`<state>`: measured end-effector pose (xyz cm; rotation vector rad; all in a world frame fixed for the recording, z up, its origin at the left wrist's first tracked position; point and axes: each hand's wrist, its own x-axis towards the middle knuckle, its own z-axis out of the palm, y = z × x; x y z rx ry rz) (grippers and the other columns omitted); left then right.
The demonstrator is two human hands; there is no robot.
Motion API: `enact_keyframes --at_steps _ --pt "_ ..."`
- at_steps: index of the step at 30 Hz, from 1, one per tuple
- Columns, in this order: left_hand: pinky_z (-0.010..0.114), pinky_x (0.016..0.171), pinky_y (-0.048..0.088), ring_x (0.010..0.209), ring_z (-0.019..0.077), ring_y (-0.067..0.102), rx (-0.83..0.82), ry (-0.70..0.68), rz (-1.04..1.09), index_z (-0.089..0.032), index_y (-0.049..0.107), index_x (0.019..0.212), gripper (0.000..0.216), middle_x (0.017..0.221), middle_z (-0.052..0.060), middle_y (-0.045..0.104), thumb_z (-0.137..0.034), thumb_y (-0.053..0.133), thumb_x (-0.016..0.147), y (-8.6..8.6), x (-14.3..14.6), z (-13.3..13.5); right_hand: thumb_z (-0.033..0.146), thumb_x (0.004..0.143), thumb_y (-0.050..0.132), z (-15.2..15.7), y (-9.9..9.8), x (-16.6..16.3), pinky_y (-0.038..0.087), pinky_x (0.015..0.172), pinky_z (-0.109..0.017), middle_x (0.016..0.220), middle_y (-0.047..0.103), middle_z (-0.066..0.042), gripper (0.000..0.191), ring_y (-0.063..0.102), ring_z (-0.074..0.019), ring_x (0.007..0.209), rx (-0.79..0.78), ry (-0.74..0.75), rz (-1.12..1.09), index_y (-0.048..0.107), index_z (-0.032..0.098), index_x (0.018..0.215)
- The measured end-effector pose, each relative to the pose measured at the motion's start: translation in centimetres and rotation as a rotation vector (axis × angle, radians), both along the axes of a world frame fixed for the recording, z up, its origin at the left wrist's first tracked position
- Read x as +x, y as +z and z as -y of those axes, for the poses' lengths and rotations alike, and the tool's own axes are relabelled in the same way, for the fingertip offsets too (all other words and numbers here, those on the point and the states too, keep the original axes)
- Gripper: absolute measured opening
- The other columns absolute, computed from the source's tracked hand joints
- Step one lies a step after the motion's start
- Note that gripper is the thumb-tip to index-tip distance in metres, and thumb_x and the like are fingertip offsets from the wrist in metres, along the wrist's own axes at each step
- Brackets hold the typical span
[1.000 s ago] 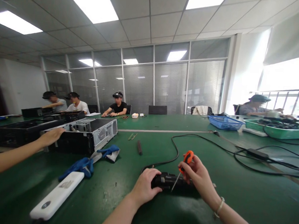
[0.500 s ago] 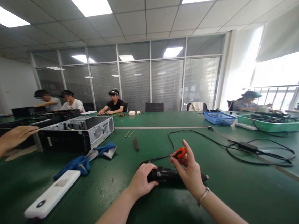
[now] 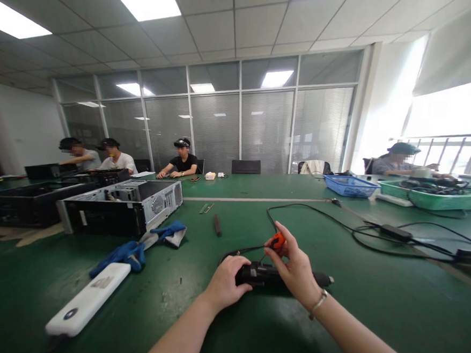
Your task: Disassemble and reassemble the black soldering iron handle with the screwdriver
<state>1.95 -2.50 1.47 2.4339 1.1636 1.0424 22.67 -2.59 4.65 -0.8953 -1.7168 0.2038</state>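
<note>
Left hand point(image 3: 228, 281): it is partly curled, holding the left end of the black tool point(image 3: 257, 274).
Right hand point(image 3: 298, 269): thumb and fingers pinch the orange screwdriver point(image 3: 278, 241); 1 finger is raised.
Tool's place: it lies on the green desk point(image 3: 379, 315), its right tip extending past the right hand.
Left side room: the white power strip point(image 3: 90, 298) and gloves point(image 3: 123, 256) lie well apart from the left hand.
Right side room: desk surface stretches between the tool's tip and the adapter box point(image 3: 395, 233).
</note>
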Motion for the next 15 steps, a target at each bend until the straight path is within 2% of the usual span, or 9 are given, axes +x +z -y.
enact_keyframes --at_steps 8,12,15 --pt "0.039 0.096 0.043 0.104 0.0238 0.054 -0.008 0.002 -0.006 -0.023 0.057 0.108 0.051 0.110 0.003 0.063 -0.016 0.078 0.062 0.0 -0.1 0.1 0.026 0.088 0.049 0.4 0.6 -0.2 0.052 0.081 -0.033 0.097 0.064 -0.004 0.061 0.062 -0.0168 0.084 -0.012 0.049 0.111 0.023 0.027 0.143" --pt "0.038 0.096 0.042 0.104 0.0235 0.054 -0.003 0.004 -0.010 -0.022 0.057 0.109 0.053 0.111 0.003 0.063 -0.017 0.078 0.061 -0.2 -0.1 -0.1 0.022 0.090 0.044 0.7 1.8 -0.3 0.048 0.088 -0.035 0.104 0.061 -0.004 0.062 0.059 -0.0167 0.092 0.015 0.135 0.214 0.017 0.029 0.145" --pt "0.038 0.096 0.042 0.104 0.0233 0.054 -0.002 0.001 -0.010 -0.022 0.057 0.109 0.053 0.111 0.003 0.063 -0.017 0.079 0.061 -0.2 -0.1 -0.1 0.025 0.090 0.046 0.4 2.9 -0.2 0.050 0.083 -0.034 0.098 0.060 -0.004 0.061 0.058 -0.0173 0.087 0.042 0.091 0.297 0.021 0.028 0.145"
